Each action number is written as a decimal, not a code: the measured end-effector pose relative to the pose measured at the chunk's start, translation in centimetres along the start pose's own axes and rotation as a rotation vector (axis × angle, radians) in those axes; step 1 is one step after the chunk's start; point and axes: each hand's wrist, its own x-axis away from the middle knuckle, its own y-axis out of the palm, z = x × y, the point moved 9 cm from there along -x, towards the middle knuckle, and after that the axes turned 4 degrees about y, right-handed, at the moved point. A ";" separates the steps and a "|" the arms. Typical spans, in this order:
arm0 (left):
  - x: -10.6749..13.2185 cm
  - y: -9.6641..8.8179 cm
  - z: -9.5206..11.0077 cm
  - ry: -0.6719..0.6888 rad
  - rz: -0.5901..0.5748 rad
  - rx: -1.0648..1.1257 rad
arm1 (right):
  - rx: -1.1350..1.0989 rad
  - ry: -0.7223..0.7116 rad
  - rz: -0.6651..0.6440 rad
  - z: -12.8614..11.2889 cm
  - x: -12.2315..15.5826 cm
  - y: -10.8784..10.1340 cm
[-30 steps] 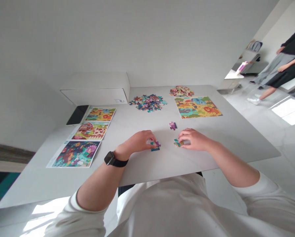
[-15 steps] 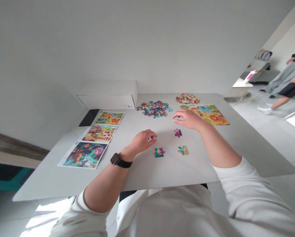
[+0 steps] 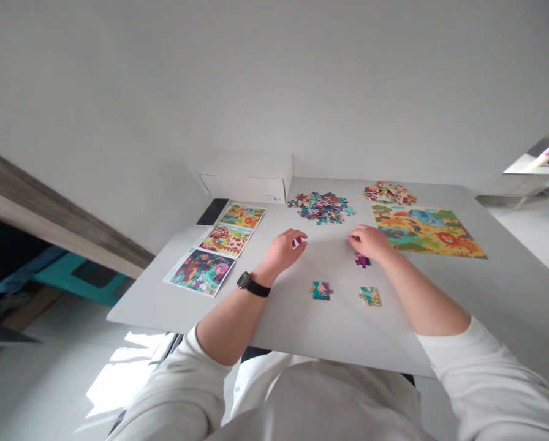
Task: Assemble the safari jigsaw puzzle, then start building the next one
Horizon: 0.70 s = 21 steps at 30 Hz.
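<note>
My left hand [image 3: 287, 250], with a black watch [image 3: 253, 284] on the wrist, hovers over the table with fingers curled and thumb apart; I see no piece in it. My right hand [image 3: 369, 241] is loosely curled just above a purple puzzle piece [image 3: 362, 261], whose upper edge it partly covers. Whether its fingers touch the piece I cannot tell. Closer to me lie a teal and pink puzzle piece [image 3: 321, 290] and a teal and yellow puzzle piece [image 3: 371, 296], apart from each other. Beyond both hands lies a heap of dark multicoloured puzzle pieces [image 3: 324, 208].
At the left lie a reference sheet with three pictures [image 3: 201, 271] and a black phone [image 3: 212, 212]. A white box [image 3: 244, 187] stands against the wall. To the right are an assembled animal puzzle [image 3: 433, 229] and a heap of red and yellow pieces [image 3: 389, 193].
My view has swung left, so things sit further right. My right hand has come down closer to the purple piece. My left hand has moved forward, away from the teal and pink piece.
</note>
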 end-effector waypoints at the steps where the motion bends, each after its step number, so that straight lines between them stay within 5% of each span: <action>1: -0.3 -0.7 -0.4 -0.024 0.032 -0.003 | 0.004 0.005 -0.005 -0.1 0.0 -0.1; 12: -5.5 -7.1 -6.6 -0.288 0.138 -0.113 | 0.012 0.011 0.054 0.4 -0.2 0.3; 16: -7.5 -7.1 -8.0 -0.278 0.082 -0.232 | -0.002 0.015 0.066 0.5 -0.1 0.3; 21: -9.3 -5.0 -8.6 -0.251 -0.011 -0.349 | -0.006 -0.002 0.046 0.2 -0.1 0.0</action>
